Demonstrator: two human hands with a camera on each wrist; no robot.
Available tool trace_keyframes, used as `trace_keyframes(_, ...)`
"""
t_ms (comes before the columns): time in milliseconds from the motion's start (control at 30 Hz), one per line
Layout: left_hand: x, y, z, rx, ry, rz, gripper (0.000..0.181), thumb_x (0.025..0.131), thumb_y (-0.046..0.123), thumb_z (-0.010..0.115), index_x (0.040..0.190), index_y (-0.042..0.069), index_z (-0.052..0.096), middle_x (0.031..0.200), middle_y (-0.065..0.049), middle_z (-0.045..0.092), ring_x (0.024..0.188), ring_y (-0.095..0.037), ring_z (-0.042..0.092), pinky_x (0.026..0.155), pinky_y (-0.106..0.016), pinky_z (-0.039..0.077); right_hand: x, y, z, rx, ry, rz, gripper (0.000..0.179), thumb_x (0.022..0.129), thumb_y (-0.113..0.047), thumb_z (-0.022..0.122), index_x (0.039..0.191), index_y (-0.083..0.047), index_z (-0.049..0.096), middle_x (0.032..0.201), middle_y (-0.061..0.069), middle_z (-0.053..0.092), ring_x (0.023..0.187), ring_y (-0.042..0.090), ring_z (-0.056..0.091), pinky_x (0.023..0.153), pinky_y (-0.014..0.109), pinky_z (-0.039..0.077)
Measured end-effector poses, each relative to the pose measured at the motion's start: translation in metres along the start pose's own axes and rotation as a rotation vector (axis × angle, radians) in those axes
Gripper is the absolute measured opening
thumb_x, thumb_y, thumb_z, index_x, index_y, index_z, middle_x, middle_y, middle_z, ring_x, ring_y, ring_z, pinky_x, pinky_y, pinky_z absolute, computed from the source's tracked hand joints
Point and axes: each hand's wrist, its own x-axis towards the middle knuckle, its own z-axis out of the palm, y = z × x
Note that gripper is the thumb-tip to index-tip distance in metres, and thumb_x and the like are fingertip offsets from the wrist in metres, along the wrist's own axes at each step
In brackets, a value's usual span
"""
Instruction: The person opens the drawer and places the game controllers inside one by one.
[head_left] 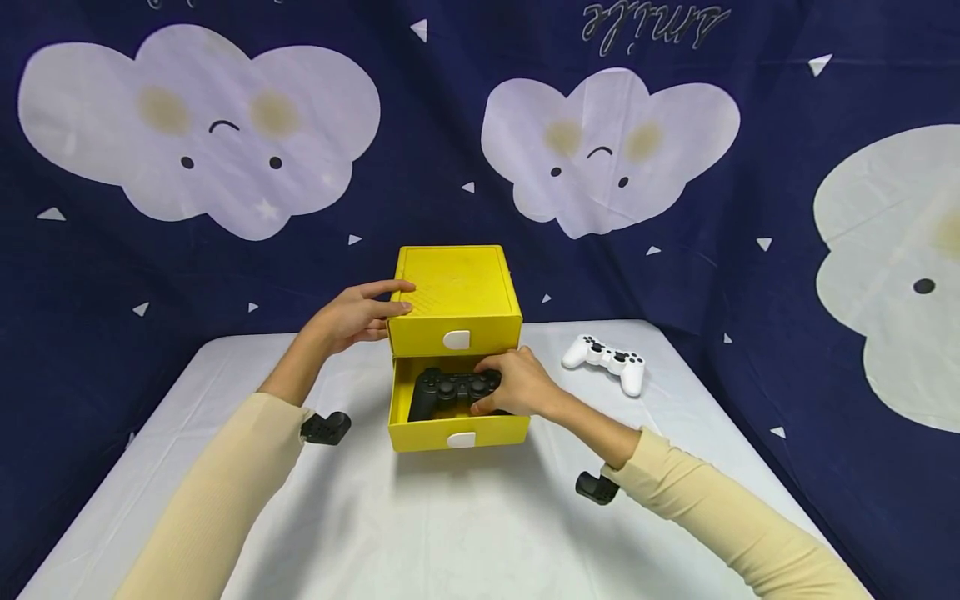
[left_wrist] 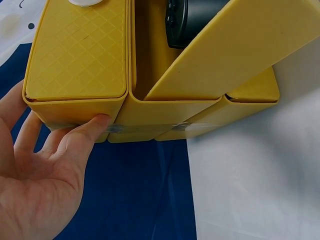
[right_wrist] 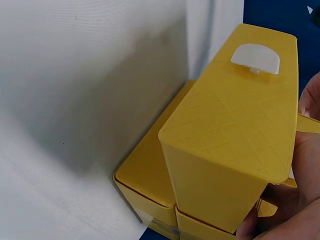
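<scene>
At lower left, the left hand [left_wrist: 42,182] touches the box [left_wrist: 167,111] with its thumb. A white knob [left_wrist: 86,2] shows at upper left; a drawer [left_wrist: 227,57] juts across upper right, a black controller [left_wrist: 200,21] inside. Blue cloth [left_wrist: 137,192] lies bottom centre, white cloth [left_wrist: 255,175] right.

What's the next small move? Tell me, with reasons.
Probably lift the black two-handled plastic game controller straight up: the right hand appears to pinch its right end, the yellow rectangular plastic drawer stands open, and the left hand rests against the boxy yellow plastic cabinet.
</scene>
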Motion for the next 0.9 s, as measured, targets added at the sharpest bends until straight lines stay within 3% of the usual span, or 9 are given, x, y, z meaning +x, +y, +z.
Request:
trace_keyframes(233,0.0006,0.0019,0.0006,0.007,0.0,-0.002,0.055,0.1,0.026,0.066,0.151,0.025,0.048,0.149,-0.01,0.05,0.106,-0.02,0.064,0.084,-0.025,0.056,0.0004,0.0004,-0.0007,0.005,-0.002,0.016,0.057,0.07,-0.037,0.093,0.118,-0.011,0.075,0.116,0.006,0.075,0.115,0.031,0.055,0.097,0.042,0.039)
trace_keyframes(500,0.0022,0.0026,0.0009,0.017,-0.003,0.0,0.055,0.1,0.027,0.066,0.152,0.025,0.048,0.152,-0.01,0.049,0.114,-0.022,0.064,0.094,-0.031,0.056,-0.0001,0.0015,-0.0018,0.007,0.001,0.014,0.057,0.07,-0.036,0.093,0.118,-0.011,0.075,0.116,0.006,0.075,0.114,0.031,0.055,0.095,0.041,0.039)
trace_keyframes(667,0.0031,0.0023,0.0016,-0.001,-0.006,0.002,0.055,0.1,0.026,0.067,0.152,0.025,0.048,0.15,-0.01,0.05,0.108,-0.02,0.064,0.088,-0.027,0.056,-0.0003,0.0016,-0.0026,0.017,-0.012,0.024,0.059,0.071,-0.036,0.092,0.121,-0.009,0.074,0.119,0.007,0.074,0.114,0.031,0.054,0.094,0.042,0.038)
trace_keyframes(900,0.0008,0.0005,0.0013,0.009,-0.002,-0.003,0.056,0.1,0.028,0.066,0.153,0.025,0.047,0.152,-0.01,0.048,0.109,-0.02,0.063,0.086,-0.025,0.056,-0.0032,-0.0005,-0.0083,0.054,-0.016,0.036,0.064,0.075,-0.032,0.09,0.127,-0.004,0.068,0.125,0.013,0.07,0.119,0.036,0.055,0.105,0.049,0.039)
